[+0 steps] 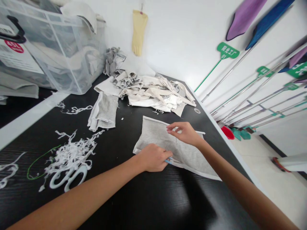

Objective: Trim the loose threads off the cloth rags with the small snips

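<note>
A grey cloth piece with white edging (pixel 155 132) lies spread on the black table before me. My left hand (pixel 154 158) is closed at its near edge, around a slim light-blue object (pixel 169 160) that is mostly covered by the fingers; its kind is unclear. Over the upper middle of the cloth, my right hand (pixel 184 132) has thumb and fingertips drawn together in a pinch. Whether a thread is between them is too small to see. Left of my left forearm, white-handled scissors (pixel 69 177) lie partly under a heap of white thread scraps (pixel 74 153).
A folded grey cloth (pixel 104 110) lies beyond the scraps. Behind it is a pile of white and grey cloths (pixel 155 91). A clear plastic bin (pixel 69 54) full of cloth stands at back left. Mops and green-tagged poles (pixel 227 51) line the right wall.
</note>
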`<state>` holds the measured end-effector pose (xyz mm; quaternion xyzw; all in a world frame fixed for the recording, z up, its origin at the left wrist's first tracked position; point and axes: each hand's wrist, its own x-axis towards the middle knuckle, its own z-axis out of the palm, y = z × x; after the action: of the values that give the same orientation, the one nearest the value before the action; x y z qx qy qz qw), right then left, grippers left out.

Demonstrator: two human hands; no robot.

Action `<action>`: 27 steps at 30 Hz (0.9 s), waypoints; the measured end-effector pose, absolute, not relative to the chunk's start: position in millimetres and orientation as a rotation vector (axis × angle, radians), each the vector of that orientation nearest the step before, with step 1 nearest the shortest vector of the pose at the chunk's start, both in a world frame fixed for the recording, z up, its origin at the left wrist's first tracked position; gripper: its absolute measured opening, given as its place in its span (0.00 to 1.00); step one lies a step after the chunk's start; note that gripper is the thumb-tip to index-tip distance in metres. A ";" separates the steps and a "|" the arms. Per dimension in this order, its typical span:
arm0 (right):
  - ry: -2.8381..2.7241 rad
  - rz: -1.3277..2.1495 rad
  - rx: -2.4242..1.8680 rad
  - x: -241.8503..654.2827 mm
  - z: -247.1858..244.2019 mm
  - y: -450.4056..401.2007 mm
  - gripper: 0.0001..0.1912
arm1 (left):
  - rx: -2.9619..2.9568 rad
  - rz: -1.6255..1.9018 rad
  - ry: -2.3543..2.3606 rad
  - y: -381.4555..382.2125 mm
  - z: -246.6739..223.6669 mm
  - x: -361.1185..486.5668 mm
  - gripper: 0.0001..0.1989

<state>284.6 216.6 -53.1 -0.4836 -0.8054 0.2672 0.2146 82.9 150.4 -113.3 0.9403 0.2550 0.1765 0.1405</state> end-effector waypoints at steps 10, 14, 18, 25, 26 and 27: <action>-2.045 0.768 -1.356 321.0 -120.3 179.7 0.14 | 2.735 0.489 0.726 150.7 -116.2 84.5 0.09; -2.013 0.729 -1.388 317.5 -126.5 183.0 0.10 | 2.738 0.487 0.723 151.5 -116.7 84.3 0.10; -2.022 0.716 -1.351 317.2 -128.7 183.8 0.10 | 2.746 0.489 0.720 151.8 -117.8 84.8 0.09; -1.809 0.695 -1.407 318.4 -118.4 187.8 0.13 | 2.753 0.492 0.735 150.9 -114.4 84.1 0.07; -1.806 0.682 -1.386 313.6 -110.0 190.1 0.12 | 2.752 0.493 0.733 150.9 -114.1 84.0 0.07; -1.811 0.667 -1.356 306.0 -99.3 192.6 0.12 | 2.751 0.494 0.729 150.9 -114.2 84.1 0.07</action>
<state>306.0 192.6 -99.3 -0.5314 -0.7098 0.2613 0.3814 84.1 150.9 -114.2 0.9447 0.2504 0.1697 0.1264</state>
